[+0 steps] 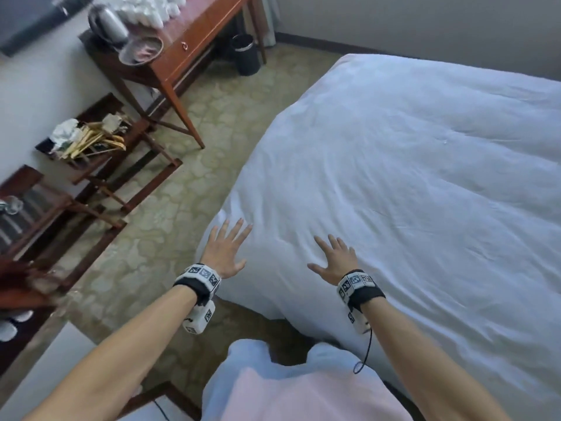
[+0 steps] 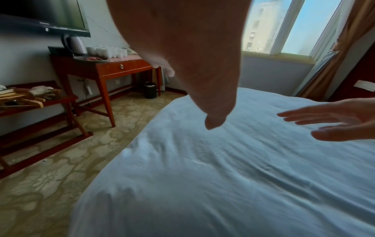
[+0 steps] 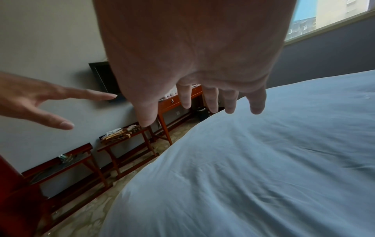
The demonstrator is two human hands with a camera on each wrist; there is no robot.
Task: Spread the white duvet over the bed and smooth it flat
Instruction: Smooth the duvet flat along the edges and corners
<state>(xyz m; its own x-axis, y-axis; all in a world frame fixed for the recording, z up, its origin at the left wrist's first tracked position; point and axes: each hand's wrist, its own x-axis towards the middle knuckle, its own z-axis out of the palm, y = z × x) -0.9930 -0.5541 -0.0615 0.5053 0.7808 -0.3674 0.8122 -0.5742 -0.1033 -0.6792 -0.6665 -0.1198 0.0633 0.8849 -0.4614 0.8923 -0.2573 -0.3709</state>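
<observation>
The white duvet (image 1: 409,183) covers the bed and hangs over its near-left corner, with shallow creases across its top. My left hand (image 1: 226,247) hovers palm down over that corner, fingers straight and spread. My right hand (image 1: 334,256) is a little to its right over the duvet, fingers also spread. Both wrist views show the palms held slightly above the cloth, holding nothing. In the left wrist view the duvet (image 2: 233,176) fills the lower frame and the right hand (image 2: 334,125) enters from the right. In the right wrist view the left hand (image 3: 40,102) enters from the left.
A wooden desk (image 1: 194,47) with a kettle (image 1: 109,22) and cups stands against the left wall, a black bin (image 1: 246,54) beside it. Two folding luggage racks (image 1: 100,153) line the wall. Patterned carpet (image 1: 188,177) runs between them and the bed.
</observation>
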